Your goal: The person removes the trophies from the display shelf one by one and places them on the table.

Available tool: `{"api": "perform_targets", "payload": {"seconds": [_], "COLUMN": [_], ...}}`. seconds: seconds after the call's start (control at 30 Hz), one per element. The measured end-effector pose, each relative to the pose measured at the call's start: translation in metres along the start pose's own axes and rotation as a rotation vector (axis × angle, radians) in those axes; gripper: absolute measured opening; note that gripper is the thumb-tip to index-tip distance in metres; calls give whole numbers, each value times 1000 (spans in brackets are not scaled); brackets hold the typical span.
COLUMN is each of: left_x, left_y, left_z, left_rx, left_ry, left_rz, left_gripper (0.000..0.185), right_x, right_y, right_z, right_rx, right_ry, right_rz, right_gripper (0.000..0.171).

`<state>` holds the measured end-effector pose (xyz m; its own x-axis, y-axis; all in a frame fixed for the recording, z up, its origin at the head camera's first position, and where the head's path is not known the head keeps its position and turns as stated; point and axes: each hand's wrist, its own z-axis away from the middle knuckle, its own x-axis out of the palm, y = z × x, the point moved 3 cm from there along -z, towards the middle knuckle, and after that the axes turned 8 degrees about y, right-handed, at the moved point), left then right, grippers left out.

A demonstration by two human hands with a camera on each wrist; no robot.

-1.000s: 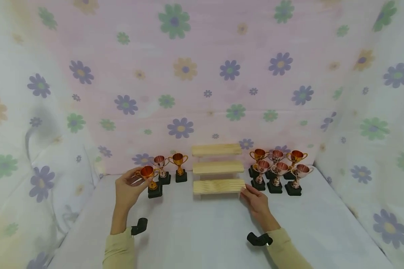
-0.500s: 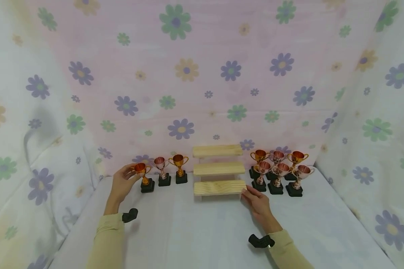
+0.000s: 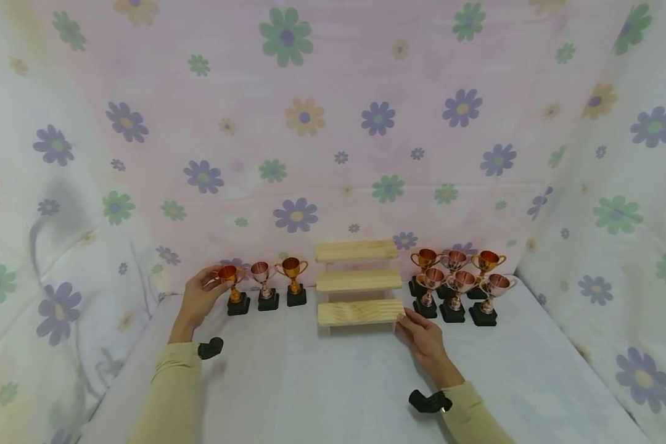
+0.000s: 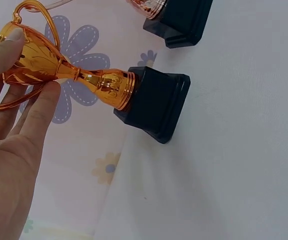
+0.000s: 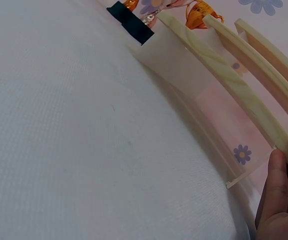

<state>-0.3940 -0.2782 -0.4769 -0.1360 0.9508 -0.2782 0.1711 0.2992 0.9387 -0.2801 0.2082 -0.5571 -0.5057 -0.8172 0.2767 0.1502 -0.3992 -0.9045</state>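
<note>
Copper-orange trophy stands on its black base on the white table, leftmost of three in a row against the floral backdrop. Left hand pinches the cup: thumb on the rim, fingers on the far side. Right hand rests fingertips on the right end of the wooden step stand's lowest tread, fingers close together. Risk: high grip, narrow base; a sideways release could topple it into the pink trophy beside it.
</note>
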Motion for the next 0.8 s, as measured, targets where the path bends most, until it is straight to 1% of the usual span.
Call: {"api": "perform_targets", "payload": {"seconds": [0.07, 0.37, 0.53, 0.67, 0.73, 0.77, 0.8], "left_x": [-1, -6, -10, -9, -6, -4, -1], "left_y": [-1, -13, -19, -23, -24, -25, -25], "left_z": [1, 7, 12, 23, 33, 38, 43], "left_rx": [-5, -80, -115, -177, -232, -263, -286], "left_ry": [-1, 5, 1, 26, 22, 12, -5], "left_rz": [1, 55, 20, -38, -110, -158, -211], "left_gripper": [60, 63, 75, 86, 91, 92, 92], "right_x": [1, 3, 7, 9, 7, 6, 4], "right_y": [1, 4, 6, 5, 3, 1, -1], "right_z": [1, 1, 0, -2, -2, -2, -1], "right_rx": [0, 0, 4, 1, 0, -2, -8], "right_ry": [-6, -12, -9, -3, 6, 5, 2], "right_rz": [4, 8, 14, 23, 47, 61, 97], "right_gripper": [52, 52, 51, 52, 53, 52, 51]}}
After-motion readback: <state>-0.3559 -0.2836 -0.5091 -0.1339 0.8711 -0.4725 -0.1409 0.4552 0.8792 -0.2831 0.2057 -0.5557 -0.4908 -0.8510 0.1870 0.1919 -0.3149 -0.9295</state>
